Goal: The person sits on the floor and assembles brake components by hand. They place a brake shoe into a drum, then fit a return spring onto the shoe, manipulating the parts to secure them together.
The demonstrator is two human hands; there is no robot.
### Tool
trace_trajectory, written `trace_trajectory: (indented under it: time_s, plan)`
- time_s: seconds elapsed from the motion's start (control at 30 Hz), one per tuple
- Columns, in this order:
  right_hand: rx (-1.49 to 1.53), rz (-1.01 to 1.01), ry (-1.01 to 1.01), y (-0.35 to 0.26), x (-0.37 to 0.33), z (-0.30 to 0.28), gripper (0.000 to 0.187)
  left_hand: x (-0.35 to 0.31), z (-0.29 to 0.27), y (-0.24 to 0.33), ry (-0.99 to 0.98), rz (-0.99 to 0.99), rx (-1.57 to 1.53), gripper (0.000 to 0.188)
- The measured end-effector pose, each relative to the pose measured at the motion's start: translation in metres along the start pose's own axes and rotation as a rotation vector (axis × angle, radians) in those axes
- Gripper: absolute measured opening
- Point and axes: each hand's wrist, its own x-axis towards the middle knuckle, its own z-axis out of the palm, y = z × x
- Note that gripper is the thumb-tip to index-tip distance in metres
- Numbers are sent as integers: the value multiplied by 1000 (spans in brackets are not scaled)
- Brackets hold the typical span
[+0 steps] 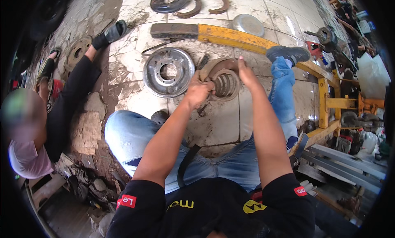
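Mid-frame, the left hand (199, 92) grips the left end of a rusty-brown, curved metal shoe (215, 65), probably heavy and rigid, best held by both ends. The right hand (248, 75) meets its right end, grip impossible to tell.

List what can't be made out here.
All in the head view:
Right hand: fingers mostly hidden behind the hand itself; exact contact unclear.
Brown ring-shaped part: underside hidden by its own body.
Dark shoe: partly covered by the left knee.
Co-worker's head: blurred.
Clear plastic bag: contents too indistinct.
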Motion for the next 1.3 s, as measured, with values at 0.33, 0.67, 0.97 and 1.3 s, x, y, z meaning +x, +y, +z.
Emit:
trace_trajectory:
  time_s: [0.33, 0.67, 0.97, 1.3]
  plan:
    - [-289, -428, 51, -31, -21, 24, 74, 7, -2, -12, 29, 0, 41, 41]
    - [-353, -524, 9, -70, -43, 23, 81, 8, -4, 1, -14, -19, 132, 53]
    - [-404, -650, 0, -58, -47, 31, 61, 1, -2, 2, 21, -46, 40, 44]
    - [-435, -815, -4, -77, -56, 38, 57, 6, -7, -7, 34, 69, 70, 44]
